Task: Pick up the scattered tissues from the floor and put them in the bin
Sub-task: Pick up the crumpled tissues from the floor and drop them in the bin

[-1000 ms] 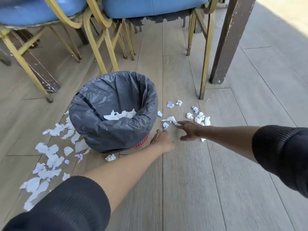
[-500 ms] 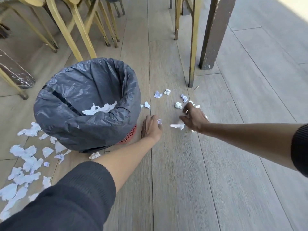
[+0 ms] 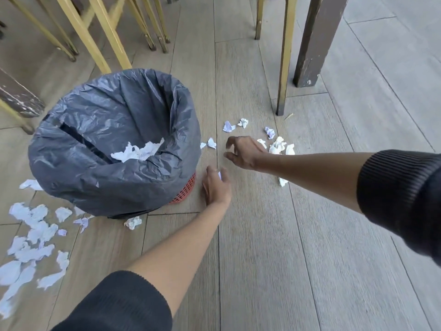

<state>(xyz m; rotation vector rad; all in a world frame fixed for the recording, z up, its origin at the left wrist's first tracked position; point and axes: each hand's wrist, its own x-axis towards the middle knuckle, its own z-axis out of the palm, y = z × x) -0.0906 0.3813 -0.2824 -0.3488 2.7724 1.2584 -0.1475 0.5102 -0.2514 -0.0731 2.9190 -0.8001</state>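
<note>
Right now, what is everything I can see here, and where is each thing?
bin: one, red mesh, on the floor left of centre
bin liner: one, dark grey plastic, draped over the bin
tissues in the bin: a few, white, inside the liner
tissues left of the bin: many, white, scattered on the floor
tissue at the bin's base: one, white, crumpled
tissues right of the bin: about ten, white, near the chair leg
chair legs: several, gold metal, far side
wooden post: one, dark brown, upper right
floor: grey-brown planks
left hand: on the floor beside the bin, holding a white scrap
right hand: fingers curled, reaching over the right-hand tissues, empty as far as shows
</note>
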